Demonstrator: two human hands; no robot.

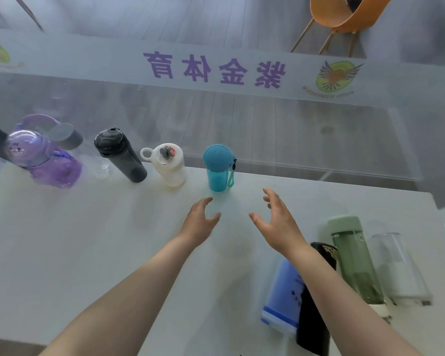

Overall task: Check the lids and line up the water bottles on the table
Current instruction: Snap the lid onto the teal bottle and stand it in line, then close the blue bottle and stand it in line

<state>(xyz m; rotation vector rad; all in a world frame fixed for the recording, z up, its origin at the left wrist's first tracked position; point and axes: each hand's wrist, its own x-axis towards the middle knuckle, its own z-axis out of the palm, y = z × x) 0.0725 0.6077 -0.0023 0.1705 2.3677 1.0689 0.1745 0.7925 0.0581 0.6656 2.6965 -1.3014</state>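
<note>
— Hands?
— Left hand (200, 222) and right hand (276, 222) hover over the table (88, 240), fingers spread, holding nothing.
— Bottles?
— Teal bottle (218, 168) upright just beyond them (lid on), beside white bottle (168, 164) and black bottle (120, 154)

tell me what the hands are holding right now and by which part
Nothing is held. The left hand and right hand hover open above the table, just short of the teal bottle, touching no bottle.
</note>
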